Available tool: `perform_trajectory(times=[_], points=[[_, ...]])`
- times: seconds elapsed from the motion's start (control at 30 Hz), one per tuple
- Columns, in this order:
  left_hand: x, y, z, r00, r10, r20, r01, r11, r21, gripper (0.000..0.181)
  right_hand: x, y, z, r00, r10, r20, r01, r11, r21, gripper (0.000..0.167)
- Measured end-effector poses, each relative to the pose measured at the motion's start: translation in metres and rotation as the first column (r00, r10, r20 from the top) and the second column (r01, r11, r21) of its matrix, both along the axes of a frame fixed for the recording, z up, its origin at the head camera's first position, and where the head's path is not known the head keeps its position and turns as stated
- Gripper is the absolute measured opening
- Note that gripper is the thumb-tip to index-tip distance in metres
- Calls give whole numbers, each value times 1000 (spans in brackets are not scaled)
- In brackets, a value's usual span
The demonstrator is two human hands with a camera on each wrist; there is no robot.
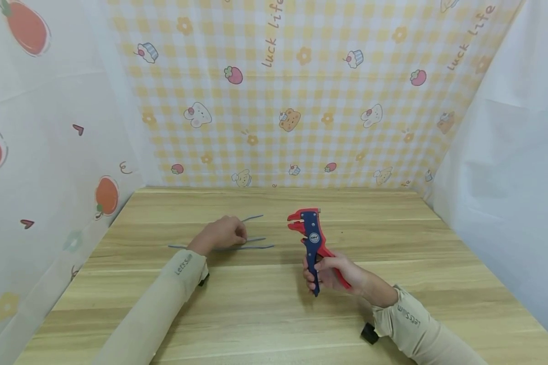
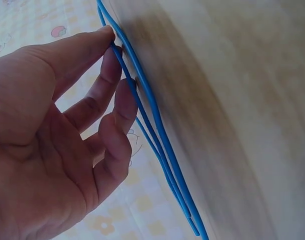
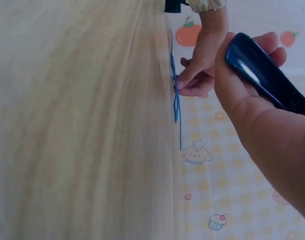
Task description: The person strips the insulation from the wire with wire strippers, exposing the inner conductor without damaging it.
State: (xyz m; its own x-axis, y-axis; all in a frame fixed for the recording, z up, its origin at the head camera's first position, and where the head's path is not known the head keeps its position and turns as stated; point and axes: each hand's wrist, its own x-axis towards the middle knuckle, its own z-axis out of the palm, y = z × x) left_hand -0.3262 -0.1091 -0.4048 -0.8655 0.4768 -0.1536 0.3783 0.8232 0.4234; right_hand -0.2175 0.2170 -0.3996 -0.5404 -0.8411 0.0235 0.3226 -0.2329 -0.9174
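At the left of the table my left hand point(image 1: 226, 233) is over three thin blue wires. Its thumb and a fingertip pinch the middle blue wire point(image 1: 255, 239), as the left wrist view also shows. The nearest blue wire point(image 1: 260, 247) runs just in front of the hand, and the far blue wire point(image 1: 254, 217) shows behind it, partly hidden. My right hand point(image 1: 338, 272) grips a wire stripper point(image 1: 314, 237) with a dark blue body and red jaws and handle. The stripper's head points up and away, its jaws apart with nothing between them. Its dark handle point(image 3: 262, 70) fills the right wrist view's upper right.
The wood-grain table point(image 1: 237, 314) reaches back to a yellow checked cloth point(image 1: 274, 152). White cloths hang at the left point(image 1: 36, 126) and right point(image 1: 511, 177) sides. A black wrist device point(image 1: 370, 333) sits below the right sleeve.
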Motion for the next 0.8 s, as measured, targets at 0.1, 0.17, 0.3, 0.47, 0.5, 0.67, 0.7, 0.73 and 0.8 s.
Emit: perform_trajectory(times=[0.1, 0.17, 0.3, 0.47, 0.5, 0.67, 0.7, 0.73, 0.8], points=[[0, 1, 1, 1000, -3, -1, 3, 1000, -12, 10, 0, 0, 0, 1000, 0, -2, 0, 1000, 0, 24], [1, 1, 1, 1000, -3, -5, 3, 1000, -18, 10, 0, 0, -1, 1000, 4, -5, -4, 1000, -1, 24], [1, 1, 1, 1000, -2, -7, 2, 1000, -16, 9, 0, 0, -1, 1000, 8, -9, -8, 1000, -1, 25], [1, 0, 1, 1000, 4, -15, -4, 1000, -5, 8, 0, 0, -1, 1000, 5, -8, -5, 1000, 1, 24], [1, 0, 1, 1000, 5, -21, -5, 1000, -5, 8, 0, 0, -1, 1000, 6, -8, -6, 1000, 1, 24], [1, -1, 1, 998, 37, -59, -35, 999, 19, 7, 0, 0, -1, 1000, 11, -3, -11, 1000, 1, 26], [1, -2, 1, 997, 44, -69, -42, 999, 29, 6, 0, 0, -1, 1000, 11, -3, -11, 1000, 3, 26], [1, -2, 1, 995, 51, -81, -48, 998, 35, 6, 0, 0, -1, 1000, 11, -2, -11, 1000, 5, 27], [1, -3, 2, 993, 71, -99, -66, 996, 53, 9, 0, 0, 0, 1000, 9, -3, -9, 1000, 10, 27]])
